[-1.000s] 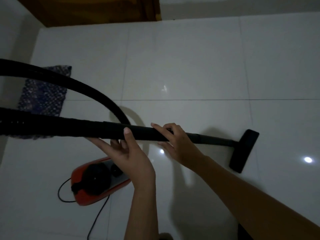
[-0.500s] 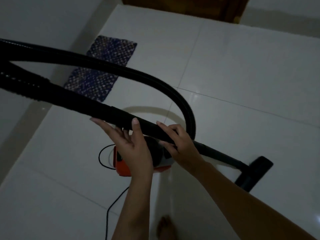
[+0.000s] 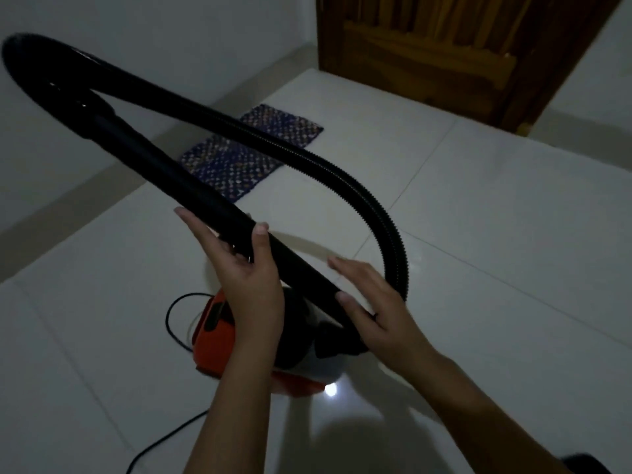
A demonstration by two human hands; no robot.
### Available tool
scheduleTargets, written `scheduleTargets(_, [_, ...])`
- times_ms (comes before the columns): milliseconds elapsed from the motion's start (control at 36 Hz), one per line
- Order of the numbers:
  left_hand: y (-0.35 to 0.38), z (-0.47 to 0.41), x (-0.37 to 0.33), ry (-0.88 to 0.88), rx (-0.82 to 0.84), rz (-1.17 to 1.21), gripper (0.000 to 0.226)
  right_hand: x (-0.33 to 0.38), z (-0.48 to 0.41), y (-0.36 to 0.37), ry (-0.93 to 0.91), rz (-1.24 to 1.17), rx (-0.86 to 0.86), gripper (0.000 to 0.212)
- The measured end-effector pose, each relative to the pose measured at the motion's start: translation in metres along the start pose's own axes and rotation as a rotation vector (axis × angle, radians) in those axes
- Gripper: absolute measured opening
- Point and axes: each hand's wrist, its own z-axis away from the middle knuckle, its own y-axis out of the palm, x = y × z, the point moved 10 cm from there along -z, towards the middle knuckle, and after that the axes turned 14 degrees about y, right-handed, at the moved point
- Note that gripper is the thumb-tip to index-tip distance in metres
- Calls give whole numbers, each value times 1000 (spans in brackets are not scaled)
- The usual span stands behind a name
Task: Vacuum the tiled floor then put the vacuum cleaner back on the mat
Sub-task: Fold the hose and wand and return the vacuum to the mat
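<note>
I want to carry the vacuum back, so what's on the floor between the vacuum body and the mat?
In the head view, only bare white tile lies between the orange vacuum body and the blue mat. The black wand crosses above it, off the floor.

Dim, soft picture — lamp glare on the tiled floor (image 3: pixel 330 390); edges bowed.

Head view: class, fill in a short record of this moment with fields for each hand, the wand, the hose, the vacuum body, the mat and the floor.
left hand: thumb and fingers round the wand, from below
right hand: fingers flat along the wand, lower down
wand: black, slanting up to the left
hose: ribbed, arching from the wand's top down to the right
vacuum body: orange and black, on the floor beneath the hands
mat: blue, patterned, by the wall, nothing on it
floor: pale glossy tiles
</note>
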Motion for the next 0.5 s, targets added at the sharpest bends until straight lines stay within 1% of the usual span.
scheduleTargets(111, [2,-2,23,11,-82,108,78,-38,-38,-44,-37,172,-272,41])
scheduleTargets(194, [6,0,38,19,-129,175,73,-68,-66,-68,97,200,-392,44])
scheduleTargets(250, [10,3,47,7,-154,206,71,-87,-81,-69,216,216,-381,48])
scheduleTargets(278, [10,4,49,9,-162,205,71,-96,-87,-65,269,197,-338,51])
scheduleTargets(361, [11,8,43,18,-167,190,78,-116,-94,-43,421,75,-132,59])
scheduleTargets(417, [15,12,36,22,-163,174,78,-122,-89,-36,425,55,-76,58])
scheduleTargets(500, [25,22,25,16,-166,169,73,-116,-76,-49,295,69,-157,52])
